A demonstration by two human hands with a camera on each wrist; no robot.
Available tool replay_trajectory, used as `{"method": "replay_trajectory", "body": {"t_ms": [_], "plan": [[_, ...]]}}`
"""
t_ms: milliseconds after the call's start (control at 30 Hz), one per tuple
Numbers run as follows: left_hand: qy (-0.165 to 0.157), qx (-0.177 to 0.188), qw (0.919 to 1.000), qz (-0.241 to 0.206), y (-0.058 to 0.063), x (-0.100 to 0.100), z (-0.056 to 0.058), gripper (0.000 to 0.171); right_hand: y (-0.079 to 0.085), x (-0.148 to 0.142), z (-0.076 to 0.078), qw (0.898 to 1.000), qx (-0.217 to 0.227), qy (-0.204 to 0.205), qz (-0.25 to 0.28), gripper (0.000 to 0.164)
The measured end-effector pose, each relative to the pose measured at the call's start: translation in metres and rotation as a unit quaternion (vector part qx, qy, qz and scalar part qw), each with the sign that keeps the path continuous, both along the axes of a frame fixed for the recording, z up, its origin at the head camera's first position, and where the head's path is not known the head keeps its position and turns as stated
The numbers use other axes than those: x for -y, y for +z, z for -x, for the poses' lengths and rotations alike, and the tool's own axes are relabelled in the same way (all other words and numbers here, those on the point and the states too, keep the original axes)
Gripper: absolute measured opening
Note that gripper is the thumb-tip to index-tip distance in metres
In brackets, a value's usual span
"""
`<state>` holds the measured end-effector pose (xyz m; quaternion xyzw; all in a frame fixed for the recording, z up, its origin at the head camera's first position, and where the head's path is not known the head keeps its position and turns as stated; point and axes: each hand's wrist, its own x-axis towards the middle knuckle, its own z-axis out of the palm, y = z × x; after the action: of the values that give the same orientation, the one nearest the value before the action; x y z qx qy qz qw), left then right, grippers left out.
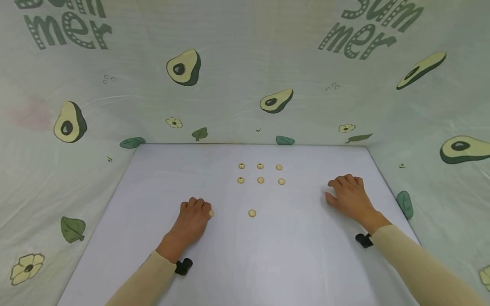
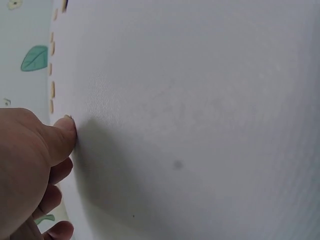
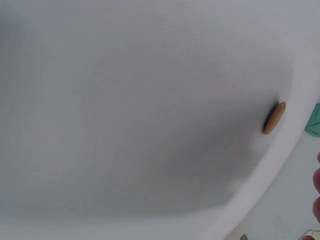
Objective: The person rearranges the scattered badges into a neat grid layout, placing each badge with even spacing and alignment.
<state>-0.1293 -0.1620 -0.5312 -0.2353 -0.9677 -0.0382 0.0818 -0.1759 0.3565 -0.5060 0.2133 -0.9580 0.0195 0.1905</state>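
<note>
My left hand (image 1: pixel 193 219) is low over the left-middle of the white board, its thumb and fingers pinching a small round wooden button (image 1: pixel 211 213). In the left wrist view the thumb (image 2: pixel 64 135) comes down to the board, and the held button is hidden there. A single button (image 1: pixel 252 213) lies to the right of that hand. Farther back, several matching buttons (image 1: pixel 260 180) lie in two short rows. My right hand (image 1: pixel 350 197) hovers at the right side with loosely bent fingers and holds nothing. The right wrist view shows one button (image 3: pixel 274 118) seen nearly edge-on.
The white board (image 1: pixel 298 255) fills the work area. Behind and beside it hangs a pale cloth (image 1: pixel 229 85) printed with avocados, leaves and lettering. Each wrist carries a small black device, one at the left (image 1: pixel 184 266) and one at the right (image 1: pixel 364 240).
</note>
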Motion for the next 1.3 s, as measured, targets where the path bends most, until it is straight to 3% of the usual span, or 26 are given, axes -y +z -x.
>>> {"method": "replay_trajectory", "body": {"t_ms": [200, 533, 733, 933, 1167, 1300], "plan": [[0.008, 0.01, 0.9999, -0.011, 0.001, -0.001, -0.001, 0.025, -0.005, -0.012, -0.01, 1.0, 0.023, -0.014, -0.01, 0.035], [0.007, -0.001, 0.9995, -0.03, 0.002, -0.001, -0.002, 0.025, -0.021, -0.017, -0.019, 0.999, 0.045, -0.019, -0.006, 0.025], [0.01, 0.003, 0.9995, -0.03, 0.001, -0.001, -0.002, 0.025, -0.021, -0.016, -0.02, 0.998, 0.062, -0.027, -0.005, 0.024], [0.013, 0.005, 0.9994, -0.031, 0.002, -0.001, -0.002, 0.024, -0.018, -0.015, -0.021, 0.996, 0.084, -0.004, 0.015, 0.018], [0.012, 0.013, 0.9991, -0.038, -0.002, 0.0, -0.001, 0.023, -0.019, -0.016, -0.021, 0.993, 0.102, -0.056, 0.007, 0.027], [0.014, 0.028, 0.9988, -0.038, -0.005, 0.002, 0.0, 0.021, -0.024, -0.017, -0.019, 0.994, 0.094, -0.06, 0.0, 0.028]]}}
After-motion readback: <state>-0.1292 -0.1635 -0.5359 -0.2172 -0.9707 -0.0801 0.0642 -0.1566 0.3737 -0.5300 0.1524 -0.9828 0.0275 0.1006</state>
